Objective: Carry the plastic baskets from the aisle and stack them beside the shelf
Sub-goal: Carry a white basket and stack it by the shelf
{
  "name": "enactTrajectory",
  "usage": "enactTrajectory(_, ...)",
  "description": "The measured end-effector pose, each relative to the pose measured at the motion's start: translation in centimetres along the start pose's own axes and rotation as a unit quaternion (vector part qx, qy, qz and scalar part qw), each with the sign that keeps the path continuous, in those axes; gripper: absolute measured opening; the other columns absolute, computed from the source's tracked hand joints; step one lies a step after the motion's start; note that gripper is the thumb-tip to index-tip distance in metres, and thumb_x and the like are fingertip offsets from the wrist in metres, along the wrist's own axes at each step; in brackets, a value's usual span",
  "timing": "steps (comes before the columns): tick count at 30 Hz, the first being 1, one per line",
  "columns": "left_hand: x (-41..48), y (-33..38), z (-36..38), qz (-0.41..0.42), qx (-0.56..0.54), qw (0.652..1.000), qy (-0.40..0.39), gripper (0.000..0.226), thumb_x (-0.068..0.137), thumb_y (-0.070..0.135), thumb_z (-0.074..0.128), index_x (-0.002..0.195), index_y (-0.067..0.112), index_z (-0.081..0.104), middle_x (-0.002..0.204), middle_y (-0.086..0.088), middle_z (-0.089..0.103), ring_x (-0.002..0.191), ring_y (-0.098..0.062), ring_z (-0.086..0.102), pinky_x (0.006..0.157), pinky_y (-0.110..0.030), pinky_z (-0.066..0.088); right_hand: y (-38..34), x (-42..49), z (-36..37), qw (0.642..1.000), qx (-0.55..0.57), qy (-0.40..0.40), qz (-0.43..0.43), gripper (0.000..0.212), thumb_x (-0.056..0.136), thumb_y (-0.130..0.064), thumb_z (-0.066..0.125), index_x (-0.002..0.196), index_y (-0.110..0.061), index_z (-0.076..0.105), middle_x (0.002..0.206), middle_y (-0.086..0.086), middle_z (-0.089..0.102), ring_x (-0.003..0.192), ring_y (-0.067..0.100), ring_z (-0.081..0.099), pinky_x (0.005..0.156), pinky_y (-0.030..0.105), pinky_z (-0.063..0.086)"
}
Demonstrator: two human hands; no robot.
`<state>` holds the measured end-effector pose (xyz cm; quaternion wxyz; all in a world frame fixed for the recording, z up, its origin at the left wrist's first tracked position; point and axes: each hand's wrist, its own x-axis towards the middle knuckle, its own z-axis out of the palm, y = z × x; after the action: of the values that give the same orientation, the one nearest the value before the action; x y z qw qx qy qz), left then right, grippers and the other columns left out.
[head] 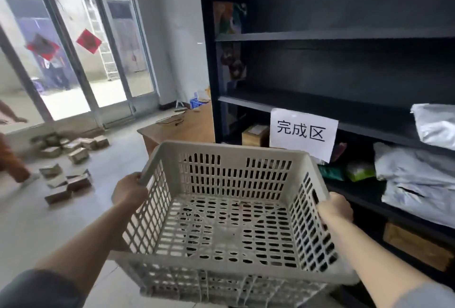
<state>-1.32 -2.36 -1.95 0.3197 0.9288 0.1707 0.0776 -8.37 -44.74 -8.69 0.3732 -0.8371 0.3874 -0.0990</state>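
A grey slotted plastic basket (229, 224) is held up in front of me, empty and tilted slightly. My left hand (129, 190) grips its left rim and my right hand (336, 206) grips its right rim. The black shelf unit (320, 36) stands straight ahead and to the right, close behind the basket. A white paper sign (302, 132) with three characters hangs from one shelf board. Beneath the basket's near edge, the rim of what looks like a second basket shows.
Silver bags (413, 174) and cardboard boxes (416, 246) fill the lower shelves. A low wooden table (182, 127) stands left of the shelf. Several small packs (69, 167) lie scattered on the floor at left, beside a person's leg (14, 162). Glass doors (73, 61) are behind.
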Motion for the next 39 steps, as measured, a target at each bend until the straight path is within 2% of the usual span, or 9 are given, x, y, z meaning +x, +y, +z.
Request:
enactTrajectory(13, 23.5, 0.2, 13.0, 0.088, 0.039, 0.989, -0.111, 0.044, 0.079, -0.002, 0.055, 0.120, 0.010, 0.064, 0.101, -0.019, 0.070, 0.086, -0.034, 0.063, 0.076, -0.039, 0.050, -4.6, 8.0, 15.0, 0.989, -0.021, 0.059, 0.138, 0.024, 0.084, -0.007, 0.051, 0.104, -0.008, 0.063, 0.091, 0.016, 0.069, 0.076, 0.034, 0.068, 0.062, 0.033, 0.055)
enactTrajectory(17, 29.4, 1.9, 17.3, 0.126, 0.067, 0.977, -0.160, 0.041, 0.082, -0.004, 0.047, 0.117, 0.013, 0.061, 0.094, -0.009, 0.067, 0.070, -0.025, 0.056, 0.060, -0.032, 0.047, -4.1, 7.2, 18.3, 0.974, -0.002, 0.091, 0.205, 0.012, 0.083, -0.005, 0.053, 0.091, -0.007, 0.062, 0.079, 0.014, 0.066, 0.068, 0.031, 0.064, 0.047, 0.024, 0.039)
enactTrajectory(20, 32.6, 3.0, 20.5, 0.164, 0.097, 0.962, -0.193, 0.047, 0.084, -0.005, 0.044, 0.125, 0.013, 0.056, 0.109, -0.014, 0.068, 0.084, -0.031, 0.061, 0.066, -0.036, 0.051, -3.8, 6.2, 20.8, 0.960, 0.008, 0.124, 0.253, 0.016, 0.082, -0.007, 0.056, 0.097, -0.008, 0.062, 0.083, 0.016, 0.068, 0.071, 0.033, 0.066, 0.055, 0.031, 0.048)
enactTrajectory(25, 36.2, 3.7, 24.4, 0.191, 0.111, 0.949, -0.227, 0.050, 0.087, -0.004, 0.043, 0.132, 0.017, 0.052, 0.110, -0.014, 0.067, 0.072, -0.024, 0.053, 0.049, -0.026, 0.039, -3.4, 5.9, 24.5, 0.945, 0.028, 0.158, 0.287, 0.011, 0.083, -0.010, 0.058, 0.093, -0.008, 0.062, 0.080, 0.016, 0.067, 0.068, 0.035, 0.067, 0.062, 0.047, 0.058)
enactTrajectory(28, 39.0, 3.1, 27.1, 0.187, 0.115, 0.947, -0.233, 0.050, 0.088, -0.003, 0.044, 0.134, 0.016, 0.050, 0.110, -0.015, 0.067, 0.071, -0.022, 0.050, 0.044, -0.024, 0.032, -3.1, 7.4, 27.6, 0.938, 0.055, 0.152, 0.308, 0.023, 0.084, -0.014, 0.062, 0.105, -0.006, 0.062, 0.089, 0.017, 0.069, 0.075, 0.037, 0.068, 0.067, 0.050, 0.058)
enactTrajectory(32, 41.7, 1.5, 30.8, 0.173, 0.123, 0.949, -0.233, 0.054, 0.085, -0.004, 0.047, 0.136, 0.016, 0.049, 0.114, -0.017, 0.066, 0.077, -0.027, 0.052, 0.058, -0.032, 0.047, -2.0, 10.8, 31.4, 0.937, 0.076, 0.123, 0.318, 0.052, 0.084, -0.021, 0.065, 0.132, -0.011, 0.047, 0.118, 0.016, 0.065, 0.094, 0.037, 0.067, 0.078, 0.051, 0.057)
enactTrajectory(34, 42.8, 0.8, 32.5, 0.172, 0.121, 0.949, -0.235, 0.050, 0.085, -0.006, 0.045, 0.130, 0.015, 0.052, 0.106, -0.016, 0.066, 0.075, -0.030, 0.055, 0.059, -0.035, 0.050, -2.4, 12.0, 32.4, 0.935, 0.093, 0.122, 0.319, 0.057, 0.085, -0.015, 0.065, 0.138, -0.009, 0.042, 0.114, 0.014, 0.062, 0.088, 0.034, 0.067, 0.068, 0.042, 0.058)
enactTrajectory(36, 43.4, 0.3, 34.2, 0.166, 0.123, 0.948, -0.242, 0.044, 0.085, -0.007, 0.043, 0.122, 0.014, 0.054, 0.093, -0.012, 0.060, 0.075, -0.035, 0.059, 0.059, -0.039, 0.053, -2.2, 13.2, 33.4, 0.934, 0.100, 0.120, 0.322, 0.052, 0.086, -0.012, 0.064, 0.135, -0.010, 0.046, 0.108, 0.010, 0.060, 0.079, 0.030, 0.066, 0.058, 0.032, 0.055)
enactTrajectory(39, 43.9, -0.2, 36.4, 0.157, 0.136, 0.948, -0.242, 0.036, 0.084, -0.006, 0.043, 0.112, 0.013, 0.055, 0.088, -0.011, 0.059, 0.078, -0.039, 0.061, 0.061, -0.042, 0.055, -0.8, 15.3, 34.5, 0.943, 0.065, 0.118, 0.304, 0.029, 0.086, -0.016, 0.064, 0.114, -0.014, 0.056, 0.118, 0.016, 0.065, 0.079, 0.031, 0.070, 0.059, 0.033, 0.058)
